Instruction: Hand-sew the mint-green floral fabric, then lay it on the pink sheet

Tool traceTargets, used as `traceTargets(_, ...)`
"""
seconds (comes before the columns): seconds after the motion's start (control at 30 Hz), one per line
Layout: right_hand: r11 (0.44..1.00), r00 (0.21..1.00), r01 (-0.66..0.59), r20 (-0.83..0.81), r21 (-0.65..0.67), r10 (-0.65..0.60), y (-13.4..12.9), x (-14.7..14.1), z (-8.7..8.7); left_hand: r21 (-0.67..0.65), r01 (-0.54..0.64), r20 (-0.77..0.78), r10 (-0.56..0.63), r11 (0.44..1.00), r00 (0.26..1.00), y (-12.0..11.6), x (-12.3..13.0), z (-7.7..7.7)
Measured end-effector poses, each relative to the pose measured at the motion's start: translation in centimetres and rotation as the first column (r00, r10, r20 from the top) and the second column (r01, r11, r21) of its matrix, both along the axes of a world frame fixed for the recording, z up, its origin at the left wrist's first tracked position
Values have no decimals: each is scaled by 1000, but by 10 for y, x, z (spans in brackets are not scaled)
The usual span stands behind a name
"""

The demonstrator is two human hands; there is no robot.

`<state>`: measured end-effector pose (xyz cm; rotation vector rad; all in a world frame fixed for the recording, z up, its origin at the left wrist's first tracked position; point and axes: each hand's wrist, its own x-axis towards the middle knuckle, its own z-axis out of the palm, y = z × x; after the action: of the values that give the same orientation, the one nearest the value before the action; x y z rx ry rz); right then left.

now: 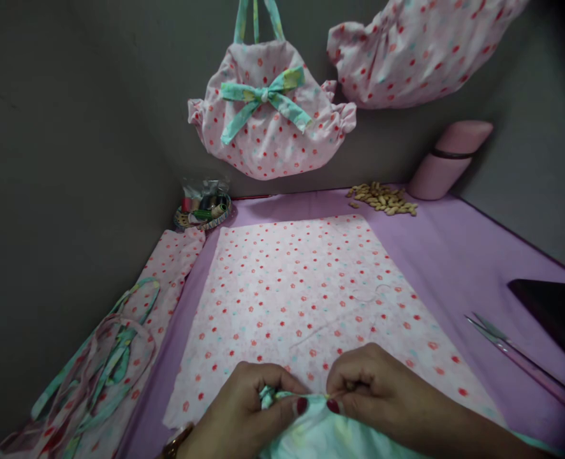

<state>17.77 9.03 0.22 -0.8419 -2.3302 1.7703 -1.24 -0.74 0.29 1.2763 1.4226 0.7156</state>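
Observation:
Mint-green patterned fabric [318, 433] runs along the bottom edge, its upper edge pinched between both hands. My left hand [258, 398] is closed on that edge, thumb and forefinger together, with a bunched bit of the cloth showing beside the fingers. Close to its right, my right hand [371, 389] pinches the same edge; whether a needle is in its fingers I cannot make out. Under the hands lies a flat pink floral cloth [287, 274] with small red flowers. A loose thread [371, 294] curls on it.
Thread snips [507, 347] and a dark flat object [555, 312] lie at right. A pink bottle [449, 159] and peanuts [382, 199] are at the back. A basket of thread spools [203, 210] stands back left, near fabric straps [115, 344]. A bow-trimmed bag [273, 146] hangs above.

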Motion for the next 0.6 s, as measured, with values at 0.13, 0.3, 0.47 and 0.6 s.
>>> traceTargets(0.13,1000,1000,-1,18,19,0,1,0,1,-4,-27,-63,27,1000,998,1,1,4)
traceTargets(0.3,999,1000,-12,11,-37,13,0,1,-2,53,-8,-154,16,999,988,1,3,11)
traceTargets(0.47,998,999,36,-41,59,-34,1,2,2,249,89,-288,-14,964,958,-1,1,9)
traceTargets(0.6,987,999,12,-54,160,-3,-1,0,7,558,278,-466,18,782,884,-5,-1,0)
